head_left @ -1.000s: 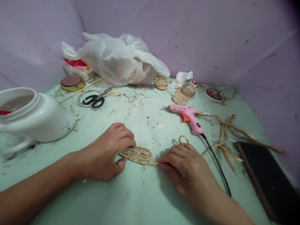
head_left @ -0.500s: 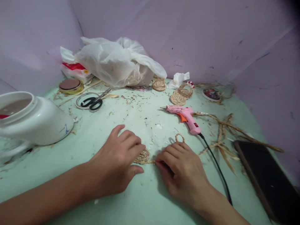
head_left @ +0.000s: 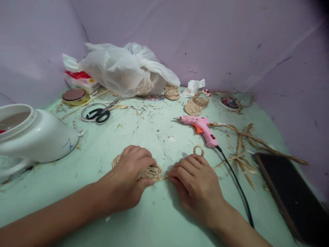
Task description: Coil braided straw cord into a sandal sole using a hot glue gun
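Low in the middle of the head view, a flat oval coil of braided straw rope (head_left: 153,172) lies on the table. My left hand (head_left: 133,171) is closed over it, thumb on the near edge and fingers across the top, hiding its middle. From the coil's right end a thin straw cord (head_left: 163,178) runs to my right hand (head_left: 196,188), which pinches it between thumb and fingers. Beyond my right knuckles a small loop of the cord (head_left: 198,150) shows. A pink glue gun (head_left: 199,125) lies farther off, nozzle pointing left.
Black-handled scissors (head_left: 102,113) rest near a white jug (head_left: 51,137) at left. A plastic bag (head_left: 123,72) lies along the wall, with small woven slippers (head_left: 194,105) at its right. The glue gun's black cable (head_left: 238,181) and a phone (head_left: 288,195) are at right.
My left hand's raised fingers have come down and closed around the coil, whose left end now shows. My right hand still pinches the cord. The view has shifted slightly.
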`<state>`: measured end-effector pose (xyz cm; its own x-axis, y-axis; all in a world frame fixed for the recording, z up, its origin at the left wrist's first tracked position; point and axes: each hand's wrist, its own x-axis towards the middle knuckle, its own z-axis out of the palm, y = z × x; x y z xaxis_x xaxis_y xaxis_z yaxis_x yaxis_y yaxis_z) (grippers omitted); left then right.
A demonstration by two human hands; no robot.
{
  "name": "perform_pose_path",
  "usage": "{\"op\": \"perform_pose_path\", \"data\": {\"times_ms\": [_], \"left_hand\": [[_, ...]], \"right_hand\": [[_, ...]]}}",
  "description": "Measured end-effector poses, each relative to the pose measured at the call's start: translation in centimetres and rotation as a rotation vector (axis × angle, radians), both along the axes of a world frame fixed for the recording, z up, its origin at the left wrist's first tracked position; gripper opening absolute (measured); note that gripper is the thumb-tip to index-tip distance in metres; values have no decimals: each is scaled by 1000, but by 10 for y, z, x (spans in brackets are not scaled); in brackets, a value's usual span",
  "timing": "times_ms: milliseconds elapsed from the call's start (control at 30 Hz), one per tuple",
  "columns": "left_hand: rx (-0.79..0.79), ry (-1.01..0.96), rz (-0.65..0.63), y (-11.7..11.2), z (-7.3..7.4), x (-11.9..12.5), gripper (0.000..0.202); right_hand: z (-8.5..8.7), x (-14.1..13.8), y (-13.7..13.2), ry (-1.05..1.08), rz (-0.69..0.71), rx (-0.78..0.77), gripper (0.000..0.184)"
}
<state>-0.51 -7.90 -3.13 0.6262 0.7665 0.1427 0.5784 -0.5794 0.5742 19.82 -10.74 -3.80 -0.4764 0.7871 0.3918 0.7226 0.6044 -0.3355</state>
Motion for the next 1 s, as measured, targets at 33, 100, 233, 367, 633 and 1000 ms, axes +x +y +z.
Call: {"op": "perform_pose_path", "data": {"times_ms": [33,100,233,367,633,1000], "left_hand": [[-1,-4,1,0,0,0,18],[3,-16,1,0,0,0,19],[10,-15,0,-1,0,0,17],[19,-9,2,-1,0,0,16],[5,-14,-9,-1,0,-1,17],[8,-35,-31,0,1,-1,19]], "right_hand": [[0,0,0,10,1,2,14],[1,0,1,43,-4,-14,14],[2,0,4,124,-31,-118,14],[3,-1,6,88,-33,-128,15],[1,-4,10,-27,1,-18,18],[-1,-5,12,14,13,4,18]]}}
